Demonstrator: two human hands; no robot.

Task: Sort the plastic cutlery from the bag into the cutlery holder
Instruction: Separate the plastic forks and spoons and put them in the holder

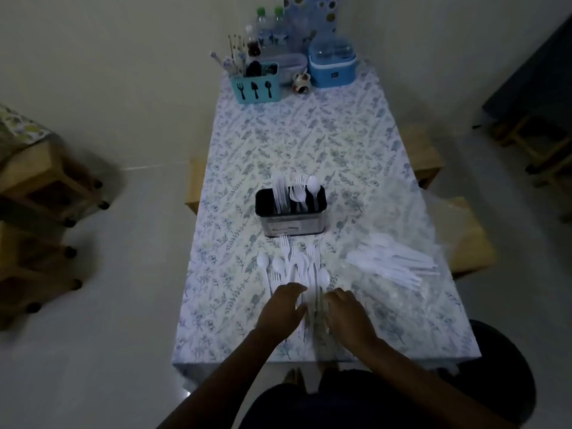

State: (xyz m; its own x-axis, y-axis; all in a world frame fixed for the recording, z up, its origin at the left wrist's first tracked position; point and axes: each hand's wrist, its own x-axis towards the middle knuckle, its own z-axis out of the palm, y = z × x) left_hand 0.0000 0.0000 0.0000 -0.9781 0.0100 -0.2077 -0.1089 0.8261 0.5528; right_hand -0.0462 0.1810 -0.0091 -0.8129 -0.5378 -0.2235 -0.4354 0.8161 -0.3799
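While resting on the floral-clothed surface (309,134), both hands, left hand (286,308) and right hand (348,314), lying spread over loose white cutlery (297,267), cutlery holder (291,212) just beyond, pale floor (123,274) surrounding.

A table (309,134) in floral cloth bears a holder (291,212) mid-table, loose cutlery (294,264) near, a bag (393,261) right, and bottles (272,29) far.

On the worktop (309,134), the cutlery holder (291,216) stands at the middle with spoons and knives upright in it. A loose pile of cutlery (294,267) lies just before it, both hands resting on the pile's near end. To the right lies the bag (393,263). Bottles (270,29) and containers (331,61) stand along the far edge.
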